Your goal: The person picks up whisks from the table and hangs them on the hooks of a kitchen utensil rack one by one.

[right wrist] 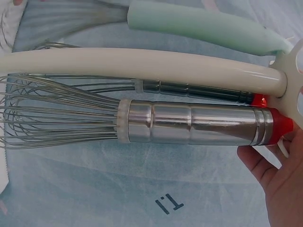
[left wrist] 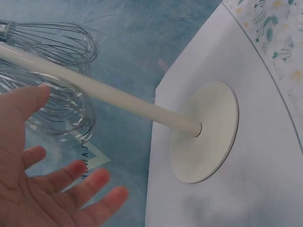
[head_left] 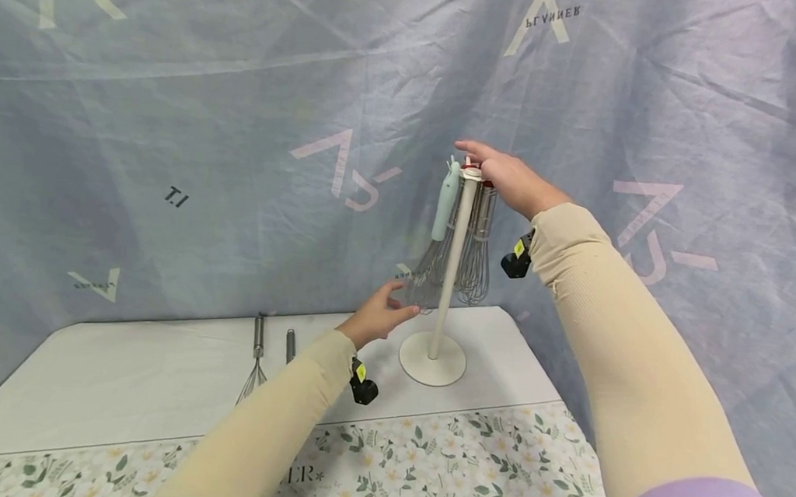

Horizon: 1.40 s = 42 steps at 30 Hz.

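Two hands at a cream stand (head_left: 450, 276), right of centre in the head view, its round base (head_left: 417, 365) flat on the white table (head_left: 136, 368). Whisks hang from its top: mint-handled whisk (head_left: 446, 205) on the pole's left; steel whisk with a red end (right wrist: 194, 124) across the middle of the right wrist view; second red-ended whisk (right wrist: 199, 90) partly behind the pole. Right hand (head_left: 512, 181) at the stand's top, upper right of centre; in the right wrist view its thumb is at the red end, lower right. Rest of the fingers mostly hidden there, can't tell if it grips. Left hand (head_left: 380, 317) lower, near centre, fingers spread wide, holding nothing, thumb right by the whisk wires; contact unclear. Two more whisks lie lower left of centre: one (head_left: 259, 339), and just beside it another (head_left: 290, 345), partly hidden by the left sleeve (head_left: 272, 426). Floral strip (head_left: 437, 462) along the bottom, grey-blue cloth (head_left: 239, 127) behind.
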Each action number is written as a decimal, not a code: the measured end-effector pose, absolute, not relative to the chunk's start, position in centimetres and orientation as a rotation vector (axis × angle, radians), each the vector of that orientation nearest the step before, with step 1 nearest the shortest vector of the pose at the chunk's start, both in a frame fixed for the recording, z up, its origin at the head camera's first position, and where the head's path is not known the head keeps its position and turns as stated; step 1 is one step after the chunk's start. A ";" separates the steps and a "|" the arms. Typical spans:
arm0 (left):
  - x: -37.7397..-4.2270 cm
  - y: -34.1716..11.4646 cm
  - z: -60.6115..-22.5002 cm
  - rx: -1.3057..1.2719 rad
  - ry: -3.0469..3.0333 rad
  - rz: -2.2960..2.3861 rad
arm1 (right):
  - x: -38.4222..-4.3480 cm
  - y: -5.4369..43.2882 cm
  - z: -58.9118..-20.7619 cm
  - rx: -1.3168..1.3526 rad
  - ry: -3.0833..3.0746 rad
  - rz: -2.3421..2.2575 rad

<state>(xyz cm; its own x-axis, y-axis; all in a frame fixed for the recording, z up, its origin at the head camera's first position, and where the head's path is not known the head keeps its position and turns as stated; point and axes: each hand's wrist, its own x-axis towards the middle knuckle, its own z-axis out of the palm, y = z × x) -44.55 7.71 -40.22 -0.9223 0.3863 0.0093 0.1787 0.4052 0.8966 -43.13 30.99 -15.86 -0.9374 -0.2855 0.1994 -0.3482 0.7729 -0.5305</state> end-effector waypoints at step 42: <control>-39.4 -15.2 -46.1 0.239 2.346 1.995 | -42.9 31.9 -14.8 0.655 -2.927 0.860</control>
<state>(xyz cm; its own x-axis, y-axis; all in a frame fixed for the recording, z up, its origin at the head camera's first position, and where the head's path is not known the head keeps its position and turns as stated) -39.40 -15.18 -46.08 -0.9866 0.1516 0.0599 0.0835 0.1544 0.9845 -42.90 31.91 -14.77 -0.9118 -0.3876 0.1357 -0.3994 0.7600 -0.5127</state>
